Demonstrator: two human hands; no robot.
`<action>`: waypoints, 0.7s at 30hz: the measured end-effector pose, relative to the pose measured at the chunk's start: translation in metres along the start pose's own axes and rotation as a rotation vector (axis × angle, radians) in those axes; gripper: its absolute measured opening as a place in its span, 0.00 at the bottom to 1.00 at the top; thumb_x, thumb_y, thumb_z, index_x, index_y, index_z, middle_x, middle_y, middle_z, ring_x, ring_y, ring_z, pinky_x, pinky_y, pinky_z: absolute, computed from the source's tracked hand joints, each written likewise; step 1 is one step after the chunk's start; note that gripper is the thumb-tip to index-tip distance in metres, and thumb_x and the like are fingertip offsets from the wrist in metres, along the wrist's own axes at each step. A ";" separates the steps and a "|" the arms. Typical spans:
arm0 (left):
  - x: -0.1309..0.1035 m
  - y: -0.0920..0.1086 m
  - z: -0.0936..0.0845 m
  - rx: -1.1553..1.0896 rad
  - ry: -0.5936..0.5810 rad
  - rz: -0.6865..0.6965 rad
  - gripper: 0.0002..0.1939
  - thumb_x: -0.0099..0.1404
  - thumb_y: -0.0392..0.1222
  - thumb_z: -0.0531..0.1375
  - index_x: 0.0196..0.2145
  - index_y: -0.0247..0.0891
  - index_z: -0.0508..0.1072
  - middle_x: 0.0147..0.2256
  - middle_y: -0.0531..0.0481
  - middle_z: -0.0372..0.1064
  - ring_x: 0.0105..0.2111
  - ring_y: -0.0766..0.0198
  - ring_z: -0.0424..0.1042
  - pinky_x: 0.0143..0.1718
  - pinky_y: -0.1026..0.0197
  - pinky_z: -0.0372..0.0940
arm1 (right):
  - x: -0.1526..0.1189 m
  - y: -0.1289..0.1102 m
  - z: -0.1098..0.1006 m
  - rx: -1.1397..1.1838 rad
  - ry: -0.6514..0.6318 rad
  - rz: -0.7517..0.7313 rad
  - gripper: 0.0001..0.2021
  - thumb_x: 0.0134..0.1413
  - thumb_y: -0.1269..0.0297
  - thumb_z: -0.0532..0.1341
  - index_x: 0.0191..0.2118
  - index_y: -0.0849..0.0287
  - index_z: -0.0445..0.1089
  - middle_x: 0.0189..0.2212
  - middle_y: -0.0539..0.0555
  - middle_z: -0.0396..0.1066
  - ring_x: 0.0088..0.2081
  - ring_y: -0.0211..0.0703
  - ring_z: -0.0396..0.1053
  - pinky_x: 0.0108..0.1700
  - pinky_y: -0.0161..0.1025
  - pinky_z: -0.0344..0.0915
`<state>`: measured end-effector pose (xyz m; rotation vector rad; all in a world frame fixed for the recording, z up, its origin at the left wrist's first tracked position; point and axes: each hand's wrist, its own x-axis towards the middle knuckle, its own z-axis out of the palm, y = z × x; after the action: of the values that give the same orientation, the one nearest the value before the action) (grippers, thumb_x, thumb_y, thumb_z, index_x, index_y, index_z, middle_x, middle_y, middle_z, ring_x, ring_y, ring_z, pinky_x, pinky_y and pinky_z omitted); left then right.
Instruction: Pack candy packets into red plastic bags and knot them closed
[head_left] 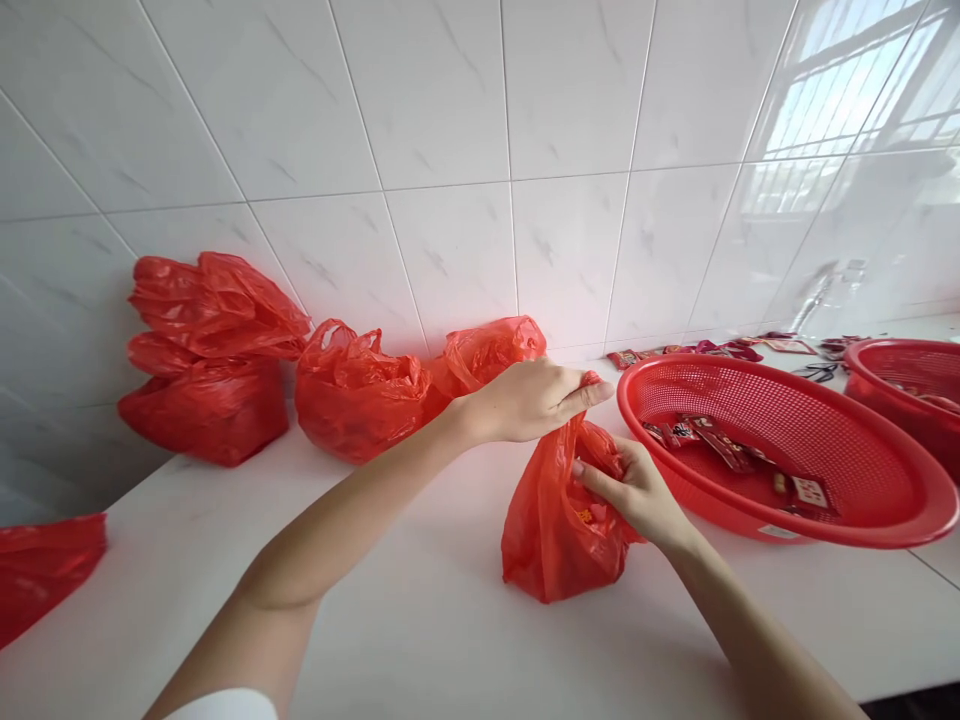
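Observation:
A red plastic bag (551,530) stands on the white counter in front of me, its lower part bulging with contents. Gathered bag plastic is closed in my left hand (536,400), which pulls the top upward. Lower down on the right side, my right hand (637,490) grips the bag's edge between thumb and fingers. Through the opening a small yellow-marked item (585,516) shows; the other contents are hidden by the plastic. Just right of the bag sits a red perforated basket (720,385) holding several small wrapped packets (716,443).
Filled red bags stand along the tiled wall: a stacked pair (217,400) at left, one bag (360,400) beside it and another bag (491,350) behind my left hand. More red plastic (49,570) lies at the left edge. A second basket (892,355) stands far right, near scattered packets (727,348).

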<state>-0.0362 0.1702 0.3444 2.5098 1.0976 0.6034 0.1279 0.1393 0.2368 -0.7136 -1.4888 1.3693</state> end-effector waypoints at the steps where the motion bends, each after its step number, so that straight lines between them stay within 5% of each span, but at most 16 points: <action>1: 0.001 -0.001 0.003 0.048 -0.002 -0.020 0.27 0.71 0.56 0.54 0.17 0.42 0.59 0.15 0.55 0.53 0.20 0.61 0.62 0.32 0.57 0.57 | 0.000 0.000 0.000 -0.026 -0.003 -0.024 0.18 0.49 0.54 0.70 0.22 0.57 0.64 0.18 0.45 0.59 0.21 0.34 0.54 0.23 0.34 0.54; 7: 0.004 -0.011 0.017 0.056 0.038 -0.191 0.18 0.62 0.57 0.64 0.33 0.40 0.69 0.22 0.56 0.64 0.24 0.59 0.65 0.30 0.60 0.54 | 0.002 0.006 0.000 -0.228 0.201 -0.234 0.04 0.49 0.64 0.69 0.31 0.57 0.75 0.22 0.46 0.66 0.25 0.37 0.60 0.30 0.35 0.61; 11: 0.005 -0.023 0.028 -0.047 0.018 -0.138 0.30 0.65 0.65 0.57 0.19 0.39 0.59 0.17 0.58 0.50 0.19 0.68 0.52 0.25 0.61 0.45 | 0.003 0.010 -0.001 -0.307 0.299 -0.349 0.00 0.51 0.68 0.66 0.31 0.56 0.74 0.24 0.47 0.70 0.27 0.39 0.64 0.32 0.36 0.64; 15: 0.001 -0.029 0.032 -0.197 -0.111 -0.202 0.37 0.63 0.73 0.52 0.15 0.38 0.53 0.16 0.58 0.43 0.17 0.72 0.45 0.21 0.62 0.42 | 0.005 0.015 -0.003 -0.341 0.300 -0.485 0.06 0.51 0.74 0.62 0.33 0.55 0.71 0.29 0.48 0.73 0.32 0.41 0.70 0.36 0.37 0.68; 21: -0.005 -0.030 0.025 -0.644 -0.504 -0.222 0.36 0.63 0.73 0.54 0.23 0.35 0.75 0.23 0.49 0.70 0.25 0.65 0.68 0.31 0.62 0.64 | 0.007 0.022 -0.005 -0.427 0.316 -0.546 0.13 0.48 0.78 0.58 0.38 0.54 0.69 0.31 0.48 0.74 0.34 0.41 0.72 0.40 0.39 0.71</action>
<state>-0.0452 0.1821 0.3079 1.8070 0.8051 0.1895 0.1263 0.1522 0.2169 -0.6768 -1.5757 0.5067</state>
